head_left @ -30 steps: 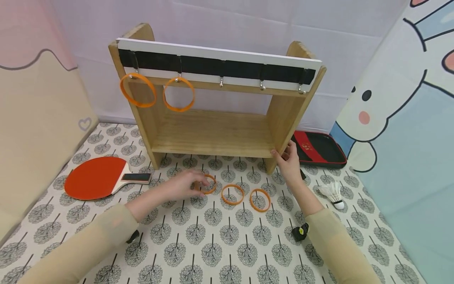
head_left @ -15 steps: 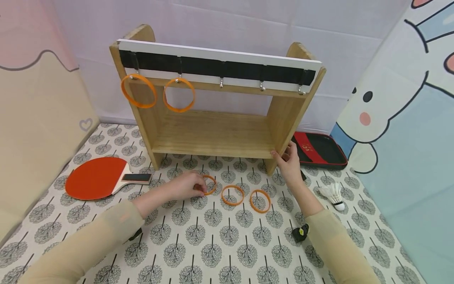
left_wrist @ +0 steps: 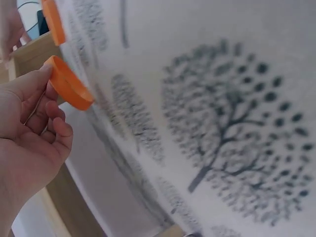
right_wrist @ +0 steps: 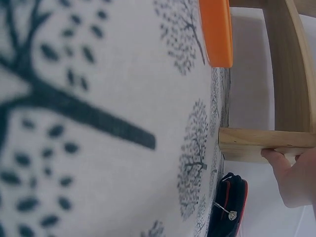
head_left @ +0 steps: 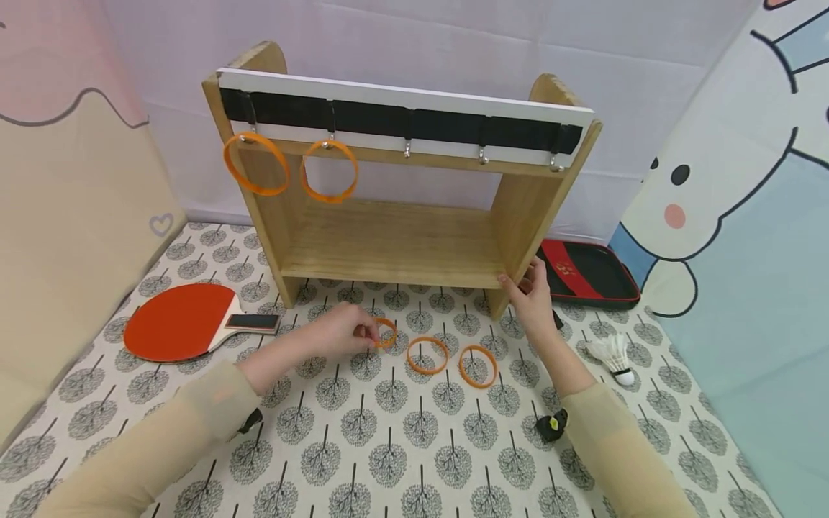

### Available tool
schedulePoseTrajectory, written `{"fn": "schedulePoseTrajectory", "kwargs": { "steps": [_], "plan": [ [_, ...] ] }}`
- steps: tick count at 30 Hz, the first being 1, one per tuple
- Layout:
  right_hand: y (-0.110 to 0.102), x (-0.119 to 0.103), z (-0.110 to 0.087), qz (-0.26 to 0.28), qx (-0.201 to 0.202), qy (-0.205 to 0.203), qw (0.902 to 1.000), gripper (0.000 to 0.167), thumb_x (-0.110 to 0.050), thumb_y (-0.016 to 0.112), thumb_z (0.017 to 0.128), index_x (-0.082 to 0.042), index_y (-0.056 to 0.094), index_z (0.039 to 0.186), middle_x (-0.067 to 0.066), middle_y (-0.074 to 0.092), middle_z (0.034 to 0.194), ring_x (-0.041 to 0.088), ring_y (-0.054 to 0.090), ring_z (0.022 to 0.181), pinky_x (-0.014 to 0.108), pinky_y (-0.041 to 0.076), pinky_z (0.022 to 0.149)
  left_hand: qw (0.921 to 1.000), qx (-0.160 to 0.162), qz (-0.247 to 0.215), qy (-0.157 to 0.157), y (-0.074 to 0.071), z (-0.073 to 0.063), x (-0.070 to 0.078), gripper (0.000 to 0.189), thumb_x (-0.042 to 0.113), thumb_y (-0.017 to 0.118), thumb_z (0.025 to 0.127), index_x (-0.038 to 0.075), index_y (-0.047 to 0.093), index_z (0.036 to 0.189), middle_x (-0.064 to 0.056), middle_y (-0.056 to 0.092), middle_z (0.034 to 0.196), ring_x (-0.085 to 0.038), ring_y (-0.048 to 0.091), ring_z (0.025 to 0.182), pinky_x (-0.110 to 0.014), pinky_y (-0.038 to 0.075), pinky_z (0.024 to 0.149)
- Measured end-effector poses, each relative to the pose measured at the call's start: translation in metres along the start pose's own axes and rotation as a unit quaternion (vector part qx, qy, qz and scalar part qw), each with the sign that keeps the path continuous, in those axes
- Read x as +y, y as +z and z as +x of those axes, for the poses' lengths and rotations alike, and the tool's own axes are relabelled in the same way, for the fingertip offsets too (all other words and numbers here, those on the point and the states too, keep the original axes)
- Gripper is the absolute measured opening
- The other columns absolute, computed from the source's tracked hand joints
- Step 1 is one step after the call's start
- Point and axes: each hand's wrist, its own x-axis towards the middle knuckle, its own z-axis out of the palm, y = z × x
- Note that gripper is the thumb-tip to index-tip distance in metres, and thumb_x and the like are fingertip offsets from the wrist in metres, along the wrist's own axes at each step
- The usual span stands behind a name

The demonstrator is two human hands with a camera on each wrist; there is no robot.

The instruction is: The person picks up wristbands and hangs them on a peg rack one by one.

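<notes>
With thumb and fingertips, my left hand (head_left: 343, 331) pinches the near edge of an orange ring (left_wrist: 75, 93), low over the tablecloth in front of a wooden rack (head_left: 395, 270). Two similar orange rings, a middle ring (head_left: 427, 373) and a right ring (head_left: 478, 386), lie to its right on the cloth. My right hand (head_left: 534, 298) grips the lower right side panel of the rack, thumb at the front edge; its other fingers are partly hidden behind the panel. Two more orange rings, a left one (head_left: 260, 191) and another beside it (head_left: 332, 200), hang from the rack's leftmost hooks.
Bare metal hooks (head_left: 407, 150) line the rack's front bar to the right of the hanging rings. A red table-tennis paddle (head_left: 178, 324) lies at left. At right are a black and red case (head_left: 599, 273) and a shuttlecock (head_left: 612, 356). Fabric walls enclose the table.
My left hand's fingers have closed onto the leftmost ring on the cloth, and that ring now looks slightly shifted and tilted. The right hand keeps its grip on the rack.
</notes>
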Motion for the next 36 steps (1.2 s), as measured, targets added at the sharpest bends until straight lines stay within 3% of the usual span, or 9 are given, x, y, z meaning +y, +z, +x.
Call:
{"fn": "schedulePoseTrajectory", "kwargs": {
  "steps": [6,9,14,22,28,36],
  "plan": [
    [0.001,0.001,0.001,-0.008,0.001,-0.003,1.0000,0.056,-0.026,0.060,0.093,-0.022,0.030,0.141,0.009,0.045,0.132,0.022,0.050,0.117,0.031,0.052,0.081,0.9994,0.014,-0.032,-0.002,-0.010,-0.003,0.007,0.004,0.007,0.065,0.087,0.009,0.067,0.090,-0.005,0.069,0.081,-0.007,0.054,0.060,-0.021,0.049,0.054],
    [0.001,0.001,0.002,-0.009,0.001,-0.003,1.0000,0.057,-0.024,0.059,0.093,-0.021,0.029,0.141,0.010,0.044,0.132,0.024,0.050,0.118,0.030,0.051,0.081,0.9990,0.024,-0.037,0.000,-0.015,-0.004,0.012,0.006,0.006,0.064,0.087,0.008,0.066,0.092,-0.005,0.068,0.082,-0.007,0.054,0.063,-0.021,0.051,0.059],
    [0.001,-0.005,0.000,-0.002,-0.007,0.001,1.0000,0.058,-0.020,0.057,0.094,-0.018,0.027,0.143,0.013,0.042,0.134,0.026,0.048,0.120,0.036,0.050,0.085,0.9979,0.047,-0.043,-0.008,-0.022,-0.006,0.020,0.014,0.012,0.068,0.085,0.011,0.062,0.098,0.005,0.062,0.082,-0.007,0.056,0.072,-0.022,0.051,0.066],
    [0.003,-0.030,-0.011,-0.002,-0.012,0.011,0.9999,0.055,-0.010,0.054,0.095,-0.011,0.026,0.142,0.020,0.040,0.135,0.033,0.046,0.123,0.052,0.045,0.093,0.9958,0.080,-0.044,-0.003,-0.041,-0.013,0.043,0.015,0.014,0.071,0.085,0.018,0.061,0.095,0.008,0.060,0.078,-0.009,0.054,0.069,-0.025,0.048,0.061],
    [0.003,-0.030,-0.012,-0.008,-0.012,0.018,0.9997,0.056,-0.012,0.055,0.095,-0.012,0.026,0.143,0.018,0.041,0.135,0.030,0.047,0.121,0.043,0.048,0.089,0.9917,0.121,-0.043,0.006,-0.062,-0.018,0.063,0.010,0.015,0.070,0.085,0.018,0.065,0.093,0.008,0.060,0.075,-0.010,0.053,0.067,-0.024,0.047,0.058],
    [0.003,-0.030,-0.011,0.003,-0.017,0.012,0.9998,0.056,-0.010,0.054,0.095,-0.010,0.024,0.143,0.022,0.038,0.136,0.036,0.044,0.124,0.056,0.042,0.097,0.9793,0.196,-0.042,0.025,-0.090,-0.018,0.087,0.010,0.017,0.072,0.084,0.017,0.068,0.093,0.006,0.061,0.076,-0.011,0.053,0.065,-0.023,0.048,0.056]
  ]
}}
